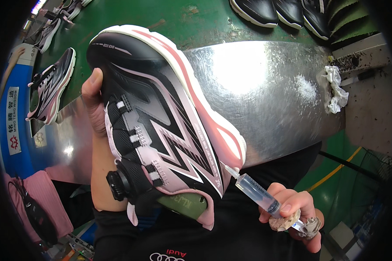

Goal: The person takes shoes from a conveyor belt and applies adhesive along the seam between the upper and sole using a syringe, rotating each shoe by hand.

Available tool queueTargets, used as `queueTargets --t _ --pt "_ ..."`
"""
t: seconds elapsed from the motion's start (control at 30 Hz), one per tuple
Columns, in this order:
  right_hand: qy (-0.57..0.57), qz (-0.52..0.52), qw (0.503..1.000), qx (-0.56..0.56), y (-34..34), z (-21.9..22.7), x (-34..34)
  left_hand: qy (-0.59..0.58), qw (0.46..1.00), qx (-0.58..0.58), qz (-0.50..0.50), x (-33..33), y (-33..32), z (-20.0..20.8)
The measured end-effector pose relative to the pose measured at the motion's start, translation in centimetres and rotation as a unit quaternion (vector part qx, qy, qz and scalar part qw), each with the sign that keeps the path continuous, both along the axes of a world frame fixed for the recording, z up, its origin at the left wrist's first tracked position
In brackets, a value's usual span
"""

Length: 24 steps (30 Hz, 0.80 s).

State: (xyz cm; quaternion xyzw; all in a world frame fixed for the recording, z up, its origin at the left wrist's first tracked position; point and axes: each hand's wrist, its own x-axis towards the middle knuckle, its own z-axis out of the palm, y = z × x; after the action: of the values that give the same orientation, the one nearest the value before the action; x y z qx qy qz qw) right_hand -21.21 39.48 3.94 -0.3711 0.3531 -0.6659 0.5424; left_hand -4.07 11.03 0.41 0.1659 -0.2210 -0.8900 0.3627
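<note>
A black, pink and white sneaker (161, 108) fills the middle of the view, tilted with its toe up and away and its heel toward me. My left hand (94, 100) is closed on it from the left, with the thumb near the toe and the other fingers hidden behind. A green shoe last (185, 206) shows in the collar, and a black dial (116, 182) sits by the tongue. My right hand (294, 206) grips a clear syringe (258, 194), its flange and plunger end wrapped in pale, grubby material. The syringe's thin tip meets the seam between upper and sole near the heel.
Behind the sneaker lies a shiny metal plate (274, 117) on a green bench (196, 17). Several black shoes (287, 13) stand at the far right, near crumpled white tissue (334, 89). Another sneaker (52, 89) rests at left beside a blue panel (19, 108). Another person's hand (18, 53) shows at far left.
</note>
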Motion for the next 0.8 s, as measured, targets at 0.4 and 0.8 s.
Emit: queueTargets --t 0.4,0.8 --pt "-0.013 -0.025 1.0 -0.012 1.7 -1.9 -0.1 -0.014 0.996 0.09 -0.025 -1.0 -0.2 -0.2" --pt "-0.001 -0.036 0.999 -0.034 2.5 -3.5 -0.2 -0.08 0.996 0.026 -0.038 0.4 -1.6 -0.8"
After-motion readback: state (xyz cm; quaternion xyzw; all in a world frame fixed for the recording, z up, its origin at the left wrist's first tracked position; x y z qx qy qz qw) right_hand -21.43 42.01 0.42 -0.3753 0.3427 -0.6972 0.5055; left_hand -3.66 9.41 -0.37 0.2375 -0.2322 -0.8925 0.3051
